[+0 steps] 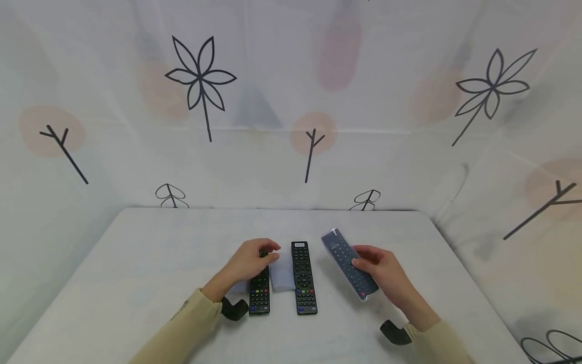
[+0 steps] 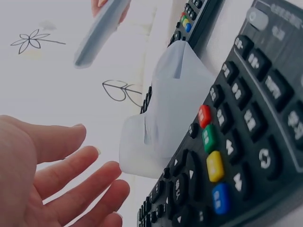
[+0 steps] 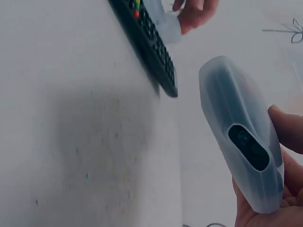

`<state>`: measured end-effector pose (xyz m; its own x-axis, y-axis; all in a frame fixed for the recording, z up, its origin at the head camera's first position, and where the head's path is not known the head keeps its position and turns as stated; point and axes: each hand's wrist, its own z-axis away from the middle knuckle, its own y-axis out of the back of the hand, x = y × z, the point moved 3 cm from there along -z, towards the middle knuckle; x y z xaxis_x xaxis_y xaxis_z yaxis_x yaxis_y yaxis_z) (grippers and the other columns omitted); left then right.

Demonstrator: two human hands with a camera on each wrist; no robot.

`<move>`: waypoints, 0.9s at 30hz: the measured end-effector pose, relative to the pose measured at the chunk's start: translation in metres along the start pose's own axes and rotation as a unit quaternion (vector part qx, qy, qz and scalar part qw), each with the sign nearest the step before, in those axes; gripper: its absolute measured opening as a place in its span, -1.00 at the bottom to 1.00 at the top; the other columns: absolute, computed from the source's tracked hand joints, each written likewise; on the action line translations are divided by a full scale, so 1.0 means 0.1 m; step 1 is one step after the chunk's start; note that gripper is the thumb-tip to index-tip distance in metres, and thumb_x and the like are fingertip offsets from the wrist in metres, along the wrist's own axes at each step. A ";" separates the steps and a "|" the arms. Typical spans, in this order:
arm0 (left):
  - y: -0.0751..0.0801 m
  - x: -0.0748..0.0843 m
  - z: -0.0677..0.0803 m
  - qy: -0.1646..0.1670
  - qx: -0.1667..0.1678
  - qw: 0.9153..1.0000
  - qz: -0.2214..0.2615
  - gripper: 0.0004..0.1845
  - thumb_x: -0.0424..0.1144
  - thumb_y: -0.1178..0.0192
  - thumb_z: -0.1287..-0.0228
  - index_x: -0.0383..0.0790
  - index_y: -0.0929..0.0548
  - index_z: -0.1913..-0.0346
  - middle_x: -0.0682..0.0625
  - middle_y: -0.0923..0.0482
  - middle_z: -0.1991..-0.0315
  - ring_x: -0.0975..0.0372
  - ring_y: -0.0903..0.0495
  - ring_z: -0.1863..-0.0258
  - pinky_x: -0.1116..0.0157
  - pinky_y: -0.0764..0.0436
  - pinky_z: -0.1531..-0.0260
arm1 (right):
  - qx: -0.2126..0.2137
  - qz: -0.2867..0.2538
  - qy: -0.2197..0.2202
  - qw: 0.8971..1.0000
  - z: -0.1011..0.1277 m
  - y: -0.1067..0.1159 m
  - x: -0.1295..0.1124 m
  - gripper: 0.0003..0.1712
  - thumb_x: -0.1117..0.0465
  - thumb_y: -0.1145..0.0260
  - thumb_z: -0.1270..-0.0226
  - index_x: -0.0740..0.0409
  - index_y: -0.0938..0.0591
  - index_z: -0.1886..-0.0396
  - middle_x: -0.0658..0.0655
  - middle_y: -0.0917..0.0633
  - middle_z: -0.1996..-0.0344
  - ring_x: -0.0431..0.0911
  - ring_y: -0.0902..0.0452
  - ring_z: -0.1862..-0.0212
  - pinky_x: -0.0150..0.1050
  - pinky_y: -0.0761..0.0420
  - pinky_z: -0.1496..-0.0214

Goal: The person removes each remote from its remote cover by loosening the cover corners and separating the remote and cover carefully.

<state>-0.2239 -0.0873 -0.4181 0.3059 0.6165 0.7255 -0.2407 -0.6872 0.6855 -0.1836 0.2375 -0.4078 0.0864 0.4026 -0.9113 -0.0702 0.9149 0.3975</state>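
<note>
My right hand (image 1: 386, 273) grips a remote control (image 1: 345, 263) dressed in a translucent sleeve, held tilted over the right part of the table. In the right wrist view, the sleeve (image 3: 227, 99) has an oval opening at the near end. My left hand (image 2: 71, 184) has its fingers loosely extended and holds nothing. It hovers over the upper part of a bare black remote (image 1: 259, 298), hiding some of it. A second bare black remote (image 1: 303, 278) lies to its right. Between these two is an empty translucent sleeve (image 1: 283, 277).
Another pale translucent piece (image 1: 239, 287) shows partly below my left hand. The white table (image 1: 100, 293) reaches back to a patterned cloth (image 1: 254, 167) that hangs behind and at both sides. Black straps (image 1: 234, 309) sit at my wrists.
</note>
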 end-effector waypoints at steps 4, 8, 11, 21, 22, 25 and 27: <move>-0.01 0.02 0.01 -0.007 0.004 1.000 0.013 -0.73 -0.16 -0.25 -0.40 -0.13 -0.68 -0.08 0.03 -0.66 0.02 0.13 -0.59 -0.04 0.04 -0.54 -0.06 | -0.010 -0.014 0.002 1.000 0.04 -0.10 -0.08 -0.45 0.22 -0.39 -0.33 0.32 -0.53 -0.26 0.28 -0.62 -0.12 0.00 -0.59 -0.03 -0.32 -0.60 0.04; -0.01 0.06 0.01 -0.036 0.008 0.999 0.040 -0.71 -0.20 -0.26 -0.39 -0.18 -0.66 -0.10 0.02 -0.67 0.01 0.15 -0.60 -0.03 0.05 -0.54 -0.05 | -0.022 -0.035 0.008 0.999 0.09 -0.19 -0.15 -0.46 0.25 -0.40 -0.31 0.33 -0.54 -0.25 0.26 -0.64 -0.10 -0.02 -0.60 0.00 -0.30 -0.62 0.06; -0.01 0.11 0.02 -0.062 0.005 0.996 0.069 -0.68 -0.22 -0.28 -0.38 -0.20 -0.63 -0.13 0.00 -0.66 -0.03 0.15 -0.61 -0.03 0.05 -0.55 -0.05 | -0.035 -0.055 0.013 0.998 0.12 -0.25 -0.19 -0.45 0.25 -0.41 -0.30 0.34 -0.54 -0.25 0.26 -0.65 -0.07 -0.02 -0.62 0.03 -0.29 -0.63 0.09; 0.00 0.29 0.09 -0.148 -0.011 0.979 0.139 -0.48 -0.19 -0.35 -0.31 -0.14 -0.50 -0.31 -0.04 -0.62 -0.08 0.15 -0.61 -0.04 0.19 -0.60 0.06 | -0.107 -0.086 0.013 0.990 0.19 -0.46 -0.26 -0.42 0.17 -0.42 -0.30 0.31 -0.54 -0.25 0.24 -0.67 -0.03 0.04 -0.64 0.06 -0.19 -0.65 0.08; 0.00 0.30 0.09 -0.148 -0.010 0.979 0.142 -0.45 -0.19 -0.37 -0.29 -0.11 -0.50 -0.32 -0.01 -0.62 -0.09 0.17 -0.61 -0.04 0.20 -0.60 0.07 | -0.114 -0.089 0.014 0.989 0.19 -0.47 -0.27 -0.42 0.16 -0.42 -0.31 0.32 -0.53 -0.25 0.25 -0.67 -0.02 0.05 -0.64 0.06 -0.18 -0.66 0.08; 0.00 0.33 0.10 -0.142 -0.010 0.979 0.147 -0.38 -0.18 -0.42 -0.23 -0.04 -0.48 -0.34 0.06 -0.61 -0.10 0.22 -0.60 -0.04 0.20 -0.60 0.06 | -0.128 -0.095 0.014 0.987 0.20 -0.51 -0.28 -0.42 0.15 -0.41 -0.32 0.31 -0.53 -0.26 0.25 -0.67 -0.02 0.05 -0.64 0.06 -0.16 -0.66 0.08; -0.01 0.34 0.11 -0.145 -0.012 0.978 0.149 -0.35 -0.18 -0.44 -0.21 -0.04 -0.47 -0.36 0.06 -0.62 -0.09 0.22 -0.59 -0.03 0.20 -0.61 0.05 | -0.138 -0.103 0.013 0.985 0.21 -0.54 -0.29 -0.42 0.15 -0.40 -0.33 0.32 -0.52 -0.26 0.24 -0.66 -0.03 0.05 -0.62 0.04 -0.16 -0.65 0.06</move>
<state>-0.2032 -0.0695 -0.3946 0.4671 0.2528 0.8473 -0.3793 -0.8083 0.4503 -0.1613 0.1771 -0.4009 0.1026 0.2055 -0.9733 -0.3219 0.9327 0.1630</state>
